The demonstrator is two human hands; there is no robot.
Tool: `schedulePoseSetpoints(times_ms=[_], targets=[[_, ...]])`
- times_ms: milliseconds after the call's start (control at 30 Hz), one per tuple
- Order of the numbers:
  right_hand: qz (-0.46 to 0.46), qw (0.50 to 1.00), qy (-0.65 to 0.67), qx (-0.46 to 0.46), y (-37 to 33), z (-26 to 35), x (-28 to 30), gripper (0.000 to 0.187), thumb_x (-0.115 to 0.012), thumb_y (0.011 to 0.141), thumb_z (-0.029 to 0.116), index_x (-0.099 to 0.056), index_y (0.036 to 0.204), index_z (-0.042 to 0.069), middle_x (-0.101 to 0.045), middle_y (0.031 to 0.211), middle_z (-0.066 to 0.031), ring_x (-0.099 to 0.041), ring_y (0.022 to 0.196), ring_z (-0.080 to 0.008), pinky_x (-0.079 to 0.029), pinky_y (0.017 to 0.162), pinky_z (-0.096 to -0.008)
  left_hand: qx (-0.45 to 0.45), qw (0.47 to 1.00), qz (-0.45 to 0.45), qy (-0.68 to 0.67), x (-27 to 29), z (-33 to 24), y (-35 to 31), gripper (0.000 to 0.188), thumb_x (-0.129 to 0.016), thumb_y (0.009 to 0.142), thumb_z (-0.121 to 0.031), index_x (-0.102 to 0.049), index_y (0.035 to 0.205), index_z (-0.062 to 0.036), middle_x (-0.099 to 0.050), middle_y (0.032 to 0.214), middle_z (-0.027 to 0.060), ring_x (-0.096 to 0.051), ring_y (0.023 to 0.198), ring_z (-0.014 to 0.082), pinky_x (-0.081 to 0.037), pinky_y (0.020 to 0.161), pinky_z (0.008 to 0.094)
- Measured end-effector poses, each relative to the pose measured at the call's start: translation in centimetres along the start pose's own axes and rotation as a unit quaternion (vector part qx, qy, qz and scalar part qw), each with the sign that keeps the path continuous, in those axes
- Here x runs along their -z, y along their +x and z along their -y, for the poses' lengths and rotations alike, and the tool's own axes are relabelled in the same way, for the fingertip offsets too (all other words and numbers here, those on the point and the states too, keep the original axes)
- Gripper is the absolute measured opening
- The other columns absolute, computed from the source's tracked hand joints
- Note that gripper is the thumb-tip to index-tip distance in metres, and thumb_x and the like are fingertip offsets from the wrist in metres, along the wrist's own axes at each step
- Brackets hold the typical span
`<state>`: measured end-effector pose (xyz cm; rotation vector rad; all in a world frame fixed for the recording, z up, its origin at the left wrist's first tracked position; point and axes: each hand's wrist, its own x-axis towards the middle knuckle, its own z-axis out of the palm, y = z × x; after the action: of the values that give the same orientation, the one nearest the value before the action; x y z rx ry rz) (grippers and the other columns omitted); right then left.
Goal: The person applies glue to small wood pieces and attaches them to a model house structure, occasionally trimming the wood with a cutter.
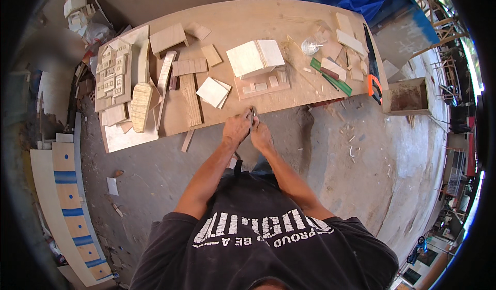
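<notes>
At the front edge of the wooden table, my left hand (236,128) and my right hand (262,136) are close together, both with fingers closed. Between their fingertips is a small, thin greyish thing (252,113), too small to name. Just beyond them on the table stands a small wooden model house (256,60) with a pale pitched roof and little blocks along its base. Left of the house lie stacked square wooden pieces (214,92).
The tabletop (232,21) carries wooden offcuts, a long board (189,98) and a panel of small relief blocks (113,75) at left. Toward the right are a clear plastic cup (310,46), a green strip (315,63) and a handsaw with an orange handle (374,87). Shavings litter the floor.
</notes>
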<state>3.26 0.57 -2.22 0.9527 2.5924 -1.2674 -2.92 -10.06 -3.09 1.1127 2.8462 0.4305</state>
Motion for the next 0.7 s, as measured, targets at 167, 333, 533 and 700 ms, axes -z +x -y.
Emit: schedulePoseSetpoints(times_ms=[167, 333, 533, 700], targets=[[0.032, 0.999, -0.006, -0.014, 0.5, 0.3, 0.4, 0.065, -0.037, 0.105, 0.043, -0.068, 0.086, -0.011, -0.062, 0.088, -0.0394, -0.062, 0.091, -0.0566, -0.049, 0.08, -0.0588, 0.017, 1.0, 0.01, -0.021, -0.2, 0.1, 0.3, 0.026, -0.055, 0.094, -0.024, -0.064, 0.108, -0.0032, -0.06, 0.101, 0.0072, -0.07, 0.077, 0.0267, -0.058, 0.065, 0.0397], [-0.012, 0.998, -0.043, -0.033, 0.4, 0.3, -0.8, 0.067, -0.036, 0.105, 0.043, -0.068, 0.083, -0.011, -0.062, 0.088, -0.04, -0.062, 0.091, -0.0563, -0.05, 0.08, -0.0593, -0.012, 0.999, 0.047, 0.002, 0.6, 0.2, 0.9, 0.028, -0.053, 0.093, -0.019, -0.065, 0.111, -0.0011, -0.063, 0.104, 0.0081, -0.071, 0.077, 0.027, -0.058, 0.065, 0.0409], [0.002, 1.0, 0.012, -0.028, 0.9, 0.4, 0.0, 0.064, -0.039, 0.104, 0.042, -0.068, 0.083, -0.011, -0.062, 0.086, -0.0393, -0.062, 0.089, -0.0563, -0.05, 0.078, -0.0599, -0.029, 0.999, 0.008, -0.027, 1.3, 0.1, 0.5, 0.021, -0.056, 0.092, -0.018, -0.066, 0.101, -0.0023, -0.063, 0.105, 0.01, -0.071, 0.079, 0.029, -0.058, 0.067, 0.0417], [-0.034, 0.998, 0.056, 0.004, 0.0, 0.5, -0.4, 0.062, -0.042, 0.104, 0.042, -0.068, 0.084, -0.011, -0.062, 0.087, -0.0393, -0.062, 0.088, -0.0564, -0.05, 0.077, -0.0598, -0.057, 0.998, 0.024, 0.032, 0.5, 1.3, 0.6, 0.021, -0.057, 0.089, -0.013, -0.064, 0.104, -0.0009, -0.06, 0.104, 0.0111, -0.07, 0.078, 0.0297, -0.058, 0.067, 0.0416]])
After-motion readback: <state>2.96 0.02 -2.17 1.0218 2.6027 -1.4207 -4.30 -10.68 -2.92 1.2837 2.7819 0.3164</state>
